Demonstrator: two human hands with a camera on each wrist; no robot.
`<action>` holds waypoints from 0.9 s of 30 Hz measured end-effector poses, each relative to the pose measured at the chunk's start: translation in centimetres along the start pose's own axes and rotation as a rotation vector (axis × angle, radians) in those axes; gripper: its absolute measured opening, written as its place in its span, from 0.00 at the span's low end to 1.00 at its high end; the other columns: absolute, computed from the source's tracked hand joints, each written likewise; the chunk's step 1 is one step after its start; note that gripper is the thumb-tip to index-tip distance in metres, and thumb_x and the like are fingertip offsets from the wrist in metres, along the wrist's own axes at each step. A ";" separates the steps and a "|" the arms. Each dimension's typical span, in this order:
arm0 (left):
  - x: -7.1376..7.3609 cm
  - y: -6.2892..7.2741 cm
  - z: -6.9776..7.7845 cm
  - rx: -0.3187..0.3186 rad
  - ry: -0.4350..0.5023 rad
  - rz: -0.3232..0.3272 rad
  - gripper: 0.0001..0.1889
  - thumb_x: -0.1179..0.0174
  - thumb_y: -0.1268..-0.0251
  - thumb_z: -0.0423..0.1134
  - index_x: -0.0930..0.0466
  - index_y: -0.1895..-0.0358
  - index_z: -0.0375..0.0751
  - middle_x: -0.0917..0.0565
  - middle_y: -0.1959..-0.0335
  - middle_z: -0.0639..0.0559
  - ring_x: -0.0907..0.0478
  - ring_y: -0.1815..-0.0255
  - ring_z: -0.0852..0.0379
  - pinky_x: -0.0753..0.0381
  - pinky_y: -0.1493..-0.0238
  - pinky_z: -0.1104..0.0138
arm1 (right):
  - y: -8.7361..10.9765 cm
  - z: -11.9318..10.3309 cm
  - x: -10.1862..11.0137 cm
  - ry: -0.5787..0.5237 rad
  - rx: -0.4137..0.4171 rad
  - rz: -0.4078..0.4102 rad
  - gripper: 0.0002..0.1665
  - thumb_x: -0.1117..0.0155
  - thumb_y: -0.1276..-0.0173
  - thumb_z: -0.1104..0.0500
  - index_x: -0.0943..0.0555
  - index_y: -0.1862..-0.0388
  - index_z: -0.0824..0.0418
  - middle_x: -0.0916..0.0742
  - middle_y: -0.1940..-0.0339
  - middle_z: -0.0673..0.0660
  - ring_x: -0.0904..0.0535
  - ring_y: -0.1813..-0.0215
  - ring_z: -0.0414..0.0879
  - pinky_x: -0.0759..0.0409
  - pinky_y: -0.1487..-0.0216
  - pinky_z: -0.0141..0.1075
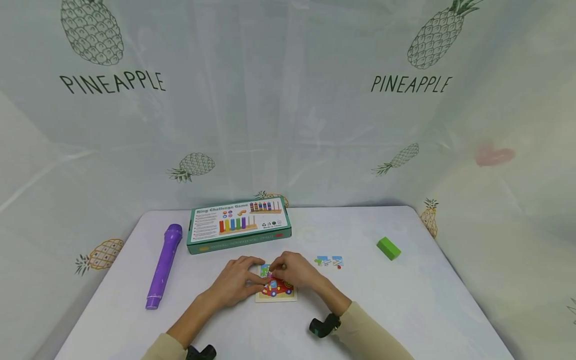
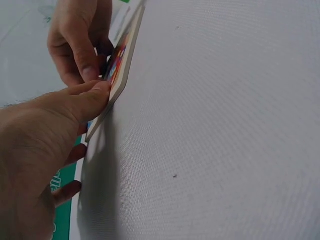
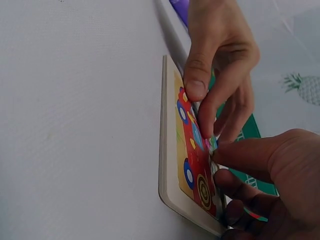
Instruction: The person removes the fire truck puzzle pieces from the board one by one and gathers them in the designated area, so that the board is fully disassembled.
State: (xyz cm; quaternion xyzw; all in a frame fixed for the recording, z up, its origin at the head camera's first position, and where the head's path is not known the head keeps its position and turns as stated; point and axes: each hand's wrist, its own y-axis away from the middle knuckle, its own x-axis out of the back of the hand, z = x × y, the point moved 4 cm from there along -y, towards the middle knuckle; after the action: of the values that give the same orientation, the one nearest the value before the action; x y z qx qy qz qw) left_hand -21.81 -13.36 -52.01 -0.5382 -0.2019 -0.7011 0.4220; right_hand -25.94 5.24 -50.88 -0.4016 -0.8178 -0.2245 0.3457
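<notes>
A pale backdrop [image 1: 288, 130] printed with pineapples hangs behind the box, with the word PINEAPPLE on it twice. Under the box spreads the white table [image 1: 432, 305]. The box [image 1: 240, 225] itself is green-edged with a white top, lettered "Ring Challenge Game" and showing coloured rings on pegs.

Left of the box lies a purple wand [image 1: 163, 271], its thick end near the box and its length slanting toward the person. Two beige sleeves [image 1: 373, 332] reach in from the person's side of the box.

In front of the box, the left hand [image 1: 234, 281] has its fingers spread and slightly bent; thumb and forefinger touch the board, but neither wraps round it. The right hand [image 1: 294, 270] comes from the other side with thumb and fingers bunched together, tips down over the board; whether a piece is pinched there I cannot tell.

The board [image 1: 276, 299] lies on the table in front of the box, pale-rimmed, with a red car pictured on it, its upper part partly hidden by the fingers. Farther from the box, each wrist bears a black camera [image 1: 325, 326].

A green block [image 1: 389, 248] lies well to the right of the box. Two small blue pieces [image 1: 337, 261] sit side by side between block and board, in front of the box and beyond its right end.
</notes>
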 end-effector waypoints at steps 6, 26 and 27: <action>-0.1 -0.1 0.0 -0.005 -0.009 0.004 0.11 0.34 0.35 0.57 0.11 0.51 0.69 0.23 0.36 0.56 0.31 0.34 0.51 0.32 0.41 0.46 | -0.1 0.0 0.1 0.005 0.008 0.008 0.10 0.34 0.30 0.56 0.11 0.54 0.55 0.15 0.62 0.43 0.24 0.60 0.35 0.23 0.55 0.31; -0.3 0.0 -0.1 0.015 0.004 -0.011 0.11 0.34 0.35 0.57 0.11 0.51 0.68 0.23 0.36 0.56 0.32 0.33 0.51 0.32 0.40 0.44 | -0.1 0.0 -0.1 0.027 0.009 0.013 0.10 0.33 0.30 0.54 0.14 0.53 0.55 0.20 0.68 0.44 0.26 0.65 0.38 0.25 0.63 0.30; -0.3 0.0 -0.1 0.014 0.006 -0.010 0.11 0.34 0.35 0.57 0.11 0.51 0.68 0.23 0.36 0.56 0.32 0.33 0.51 0.32 0.40 0.44 | -0.2 0.1 -0.1 0.024 0.004 0.018 0.11 0.33 0.30 0.54 0.14 0.52 0.55 0.20 0.68 0.44 0.26 0.66 0.38 0.25 0.63 0.30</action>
State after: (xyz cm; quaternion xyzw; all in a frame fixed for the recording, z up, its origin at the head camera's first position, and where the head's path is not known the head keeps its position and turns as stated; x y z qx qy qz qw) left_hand -21.82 -13.34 -52.31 -0.5323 -0.2083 -0.7032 0.4228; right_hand -26.09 5.16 -51.00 -0.4054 -0.8106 -0.2244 0.3582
